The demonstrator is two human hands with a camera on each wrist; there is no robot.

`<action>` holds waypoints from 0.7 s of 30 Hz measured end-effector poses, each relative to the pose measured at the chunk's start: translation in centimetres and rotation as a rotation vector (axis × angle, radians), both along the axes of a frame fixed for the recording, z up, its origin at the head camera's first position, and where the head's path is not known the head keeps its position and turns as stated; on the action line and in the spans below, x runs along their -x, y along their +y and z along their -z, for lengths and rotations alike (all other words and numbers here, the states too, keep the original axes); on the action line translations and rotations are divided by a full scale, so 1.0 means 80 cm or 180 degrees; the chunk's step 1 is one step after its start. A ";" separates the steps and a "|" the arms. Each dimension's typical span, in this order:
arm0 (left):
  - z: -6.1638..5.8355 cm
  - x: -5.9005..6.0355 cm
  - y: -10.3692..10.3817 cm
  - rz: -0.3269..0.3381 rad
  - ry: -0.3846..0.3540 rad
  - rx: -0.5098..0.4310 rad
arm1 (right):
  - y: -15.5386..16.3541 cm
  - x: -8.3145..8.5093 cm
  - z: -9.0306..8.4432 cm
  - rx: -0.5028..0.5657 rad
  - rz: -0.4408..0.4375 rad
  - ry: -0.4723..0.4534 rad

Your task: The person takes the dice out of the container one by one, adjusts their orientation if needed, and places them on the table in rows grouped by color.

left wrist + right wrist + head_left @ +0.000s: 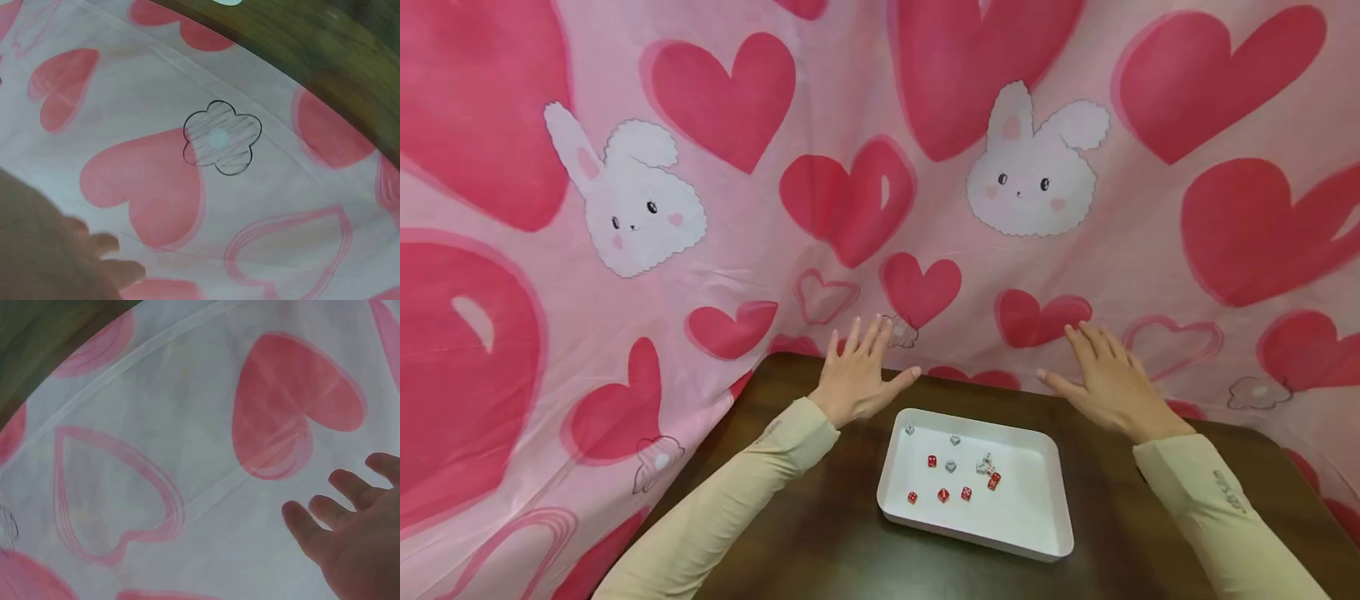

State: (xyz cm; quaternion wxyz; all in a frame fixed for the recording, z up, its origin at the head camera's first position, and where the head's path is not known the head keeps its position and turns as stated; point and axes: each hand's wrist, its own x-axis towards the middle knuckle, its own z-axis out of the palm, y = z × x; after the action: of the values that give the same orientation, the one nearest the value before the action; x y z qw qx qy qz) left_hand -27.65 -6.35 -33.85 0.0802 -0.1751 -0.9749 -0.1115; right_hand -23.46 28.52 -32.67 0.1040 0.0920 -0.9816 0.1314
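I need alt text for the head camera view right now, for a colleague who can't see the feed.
Two hands, the left hand and the right hand, are held open with fingers spread above the far edge of a dark wooden table, holding nothing. Between them sits a white tray with small red dice and clear dice scattered inside. A pink cloth printed with hearts and bunnies hangs behind.

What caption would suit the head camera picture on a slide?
Two open hands, left hand and right hand, hover beyond a white tray of small dice on a dark table.
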 end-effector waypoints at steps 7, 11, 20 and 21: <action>-0.001 -0.004 -0.004 0.0059 -0.0042 -0.2078 | -0.009 -0.025 0.009 0.1273 0.0030 0.0765; 0.007 -0.018 -0.016 0.0264 -0.0278 -0.3323 | -0.019 -0.058 0.020 0.3437 0.0115 0.0870; 0.079 -0.060 -0.034 -0.0100 -0.1009 -0.4153 | -0.010 -0.121 0.087 0.5854 0.0099 0.0749; 0.089 -0.063 -0.035 -0.0203 -0.1051 -0.4064 | -0.007 -0.123 0.097 0.5757 0.0237 0.0638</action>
State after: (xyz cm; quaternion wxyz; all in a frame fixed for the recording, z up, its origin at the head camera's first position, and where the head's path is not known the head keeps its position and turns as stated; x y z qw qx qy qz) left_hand -22.59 -9.13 -40.94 0.0210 -0.0447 -0.7214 -0.6907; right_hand -13.62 27.93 -40.46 0.2255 -0.0454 -0.4929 0.8391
